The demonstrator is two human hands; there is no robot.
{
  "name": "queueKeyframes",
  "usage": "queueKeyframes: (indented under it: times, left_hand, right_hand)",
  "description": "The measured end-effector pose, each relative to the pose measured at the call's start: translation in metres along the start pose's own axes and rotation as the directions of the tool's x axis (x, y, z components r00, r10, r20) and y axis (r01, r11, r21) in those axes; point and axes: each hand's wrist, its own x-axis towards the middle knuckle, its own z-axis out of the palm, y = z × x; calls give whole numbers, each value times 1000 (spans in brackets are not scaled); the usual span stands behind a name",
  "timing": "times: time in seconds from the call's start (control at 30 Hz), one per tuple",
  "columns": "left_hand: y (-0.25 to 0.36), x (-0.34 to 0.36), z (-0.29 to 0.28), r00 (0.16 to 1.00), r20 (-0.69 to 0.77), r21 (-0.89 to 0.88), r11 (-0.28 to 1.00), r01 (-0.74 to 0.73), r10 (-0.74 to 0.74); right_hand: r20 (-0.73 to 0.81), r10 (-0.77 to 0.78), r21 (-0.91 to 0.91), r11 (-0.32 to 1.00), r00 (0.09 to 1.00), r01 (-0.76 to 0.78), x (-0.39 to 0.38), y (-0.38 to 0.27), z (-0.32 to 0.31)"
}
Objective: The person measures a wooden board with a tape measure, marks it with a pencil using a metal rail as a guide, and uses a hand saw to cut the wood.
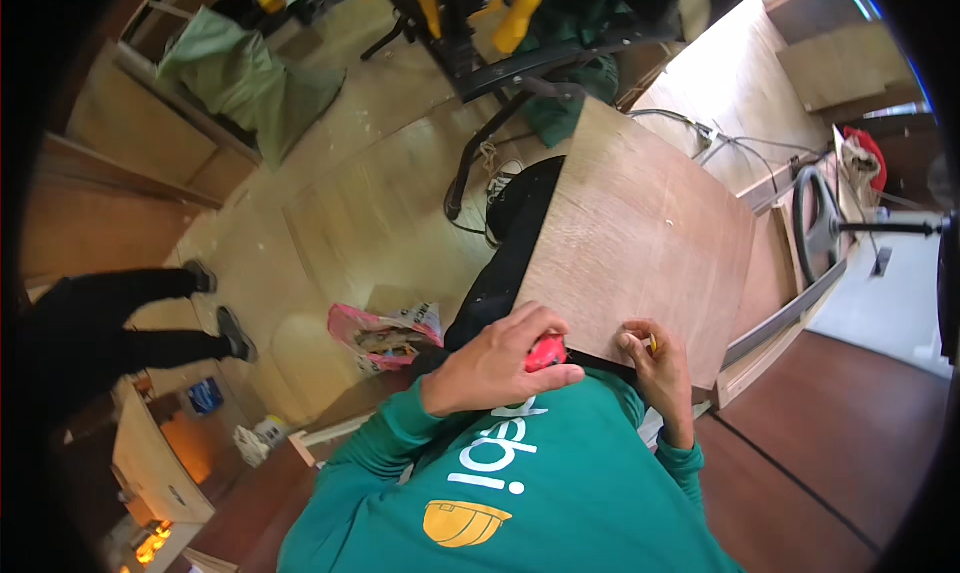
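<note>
A light plywood board (640,238) rests across my lap, its near edge close to my body. In my left hand (490,365), at the board's near left corner, is a rounded red tape measure (546,353) with some black on it; the fingers cover much of its case. My right hand (658,365) is at the near edge farther right, fingertips on the board. Between its thumb and fingers shows a small yellow thing (655,344), too little of it visible to name. No stretched blade can be made out between the hands.
A pink-and-white bag (385,335) sits on the plywood floor to my left. Another person's legs (165,318) stand farther left. Ahead are a black metal frame (490,78) and green cloth (245,78). Cables (715,136) and a steering wheel (818,225) are at right.
</note>
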Motion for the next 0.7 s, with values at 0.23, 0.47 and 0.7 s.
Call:
queueKeyframes:
  times: [0.23, 0.47, 0.7]
  left_hand:
    - [-17, -38, -18, 992, -128, -161, 987, -6, -15]
    - [-10, -27, 3, 972, -204, -117, 983, -139, 114]
    - [1, -16, -29, 995, -66, 167, 984, -66, 78]
  right_hand:
    - [117, 140, -65, 989, 983, -133, -3, -28, 0]
    - [464, 7, 249, 959, 886, -138, -7, -84, 36]
    - [453, -4, 334, 928, 891, -166, 4, -71, 44]
